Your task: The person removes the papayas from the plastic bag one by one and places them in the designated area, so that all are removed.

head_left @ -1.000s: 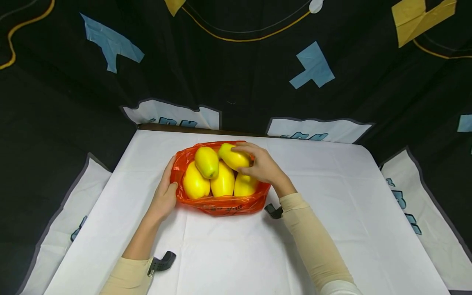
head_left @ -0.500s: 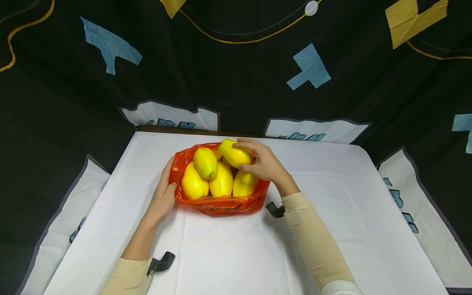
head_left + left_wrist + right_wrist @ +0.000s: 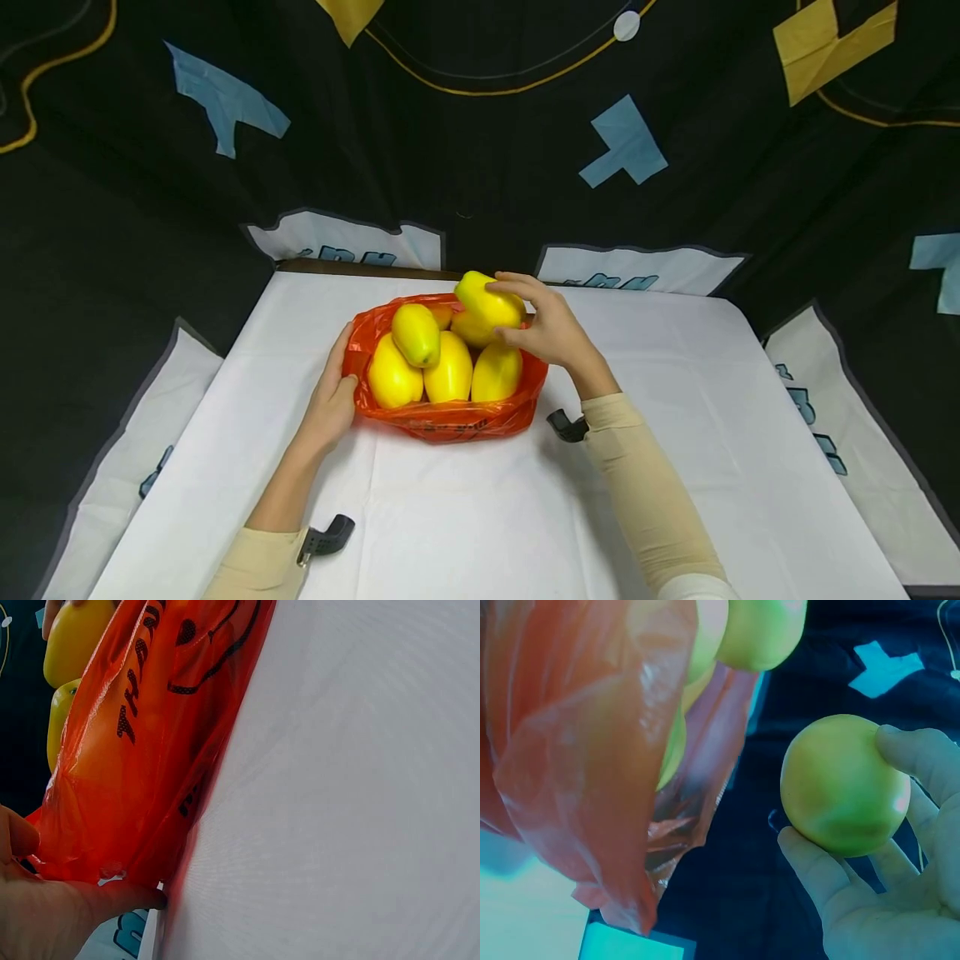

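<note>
A red plastic bag (image 3: 442, 429) stands with its mouth spread wide, and several yellow mango-shaped fruits (image 3: 448, 367) are piled inside it. At the bag's left side my left hand (image 3: 330, 404) holds the plastic; the left wrist view shows its thumb (image 3: 124, 898) along the bag's lower edge. My right hand (image 3: 551, 329) grips one yellow mango-shaped fruit (image 3: 487, 302) between thumb and fingers, above the bag's back right rim. In the right wrist view this held fruit (image 3: 844, 784) appears apart from the bag (image 3: 592, 750). The lower part of the pile is hidden by the bag.
A white cloth (image 3: 465, 517) covers the table, whose dark back edge (image 3: 345, 267) shows behind the bag. A black curtain (image 3: 465, 183) with blue and yellow patches hangs behind. Each wrist carries a small black device, such as the left one (image 3: 328, 536).
My right hand has raised the mango-shaped fruit up and slightly right, uncovering more fruit beneath it. My left hand stays at the bag's side.
</note>
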`<action>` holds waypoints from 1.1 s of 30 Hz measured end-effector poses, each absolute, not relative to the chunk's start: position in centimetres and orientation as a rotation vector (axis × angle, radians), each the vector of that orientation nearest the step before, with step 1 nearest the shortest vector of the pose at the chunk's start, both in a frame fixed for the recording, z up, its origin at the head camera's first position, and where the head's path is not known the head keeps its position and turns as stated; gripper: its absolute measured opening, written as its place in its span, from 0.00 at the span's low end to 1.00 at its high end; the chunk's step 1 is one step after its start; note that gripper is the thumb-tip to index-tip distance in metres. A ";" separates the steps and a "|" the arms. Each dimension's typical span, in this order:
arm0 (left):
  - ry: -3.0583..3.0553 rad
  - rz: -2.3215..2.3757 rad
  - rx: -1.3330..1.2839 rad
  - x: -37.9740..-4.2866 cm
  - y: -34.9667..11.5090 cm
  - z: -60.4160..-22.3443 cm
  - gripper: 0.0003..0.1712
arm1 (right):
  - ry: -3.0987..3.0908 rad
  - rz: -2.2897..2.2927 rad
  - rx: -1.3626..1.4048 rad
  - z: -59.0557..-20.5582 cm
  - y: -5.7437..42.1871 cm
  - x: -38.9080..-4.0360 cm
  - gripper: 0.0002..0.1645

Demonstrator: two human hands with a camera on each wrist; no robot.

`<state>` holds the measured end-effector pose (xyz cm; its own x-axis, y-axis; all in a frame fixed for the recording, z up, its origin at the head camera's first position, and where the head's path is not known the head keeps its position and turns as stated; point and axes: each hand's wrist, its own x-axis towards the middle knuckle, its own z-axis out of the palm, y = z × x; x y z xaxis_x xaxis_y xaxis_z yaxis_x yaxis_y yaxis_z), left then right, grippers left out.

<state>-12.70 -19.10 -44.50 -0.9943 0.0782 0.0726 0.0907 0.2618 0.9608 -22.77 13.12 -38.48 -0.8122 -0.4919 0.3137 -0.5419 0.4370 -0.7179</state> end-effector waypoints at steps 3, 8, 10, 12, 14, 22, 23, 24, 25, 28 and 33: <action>-2.489 -1.899 -0.161 -12.7 -19.1 -44.5 0.41 | -2.583 1.348 0.945 -38.3 13.6 -22.8 0.34; -2.495 -1.898 -0.152 -12.8 -19.0 -44.4 0.41 | -2.578 1.398 0.865 -37.7 14.5 -22.8 0.33; -2.499 -1.891 -0.147 -12.8 -19.0 -44.3 0.41 | -2.576 1.418 0.823 -37.4 14.8 -22.7 0.33; -2.499 -1.888 -0.144 -12.8 -19.0 -44.2 0.41 | -2.564 1.444 0.796 -37.2 15.0 -22.7 0.33; -2.500 -1.885 -0.144 -12.8 -19.0 -44.2 0.41 | -2.554 1.458 0.775 -36.9 15.3 -22.5 0.34; -2.506 -1.886 -0.141 -12.7 -19.0 -44.4 0.41 | -2.523 1.484 0.692 -34.6 15.8 -20.5 0.33; -2.505 -1.886 -0.142 -12.7 -19.0 -44.4 0.41 | -2.513 1.485 0.686 -34.7 16.0 -20.5 0.33; -2.503 -1.888 -0.144 -12.7 -19.0 -44.4 0.41 | -2.501 1.487 0.684 -34.7 16.2 -20.5 0.33; -2.504 -1.887 -0.145 -12.7 -19.0 -44.4 0.41 | -2.491 1.491 0.679 -34.8 16.4 -20.6 0.33; -2.500 -1.884 -0.149 -12.7 -19.0 -44.4 0.41 | -2.454 1.490 0.666 -36.1 17.5 -21.5 0.34; -2.504 -1.879 -0.153 -12.7 -19.0 -44.5 0.41 | -2.434 1.499 0.599 -38.2 19.1 -22.7 0.35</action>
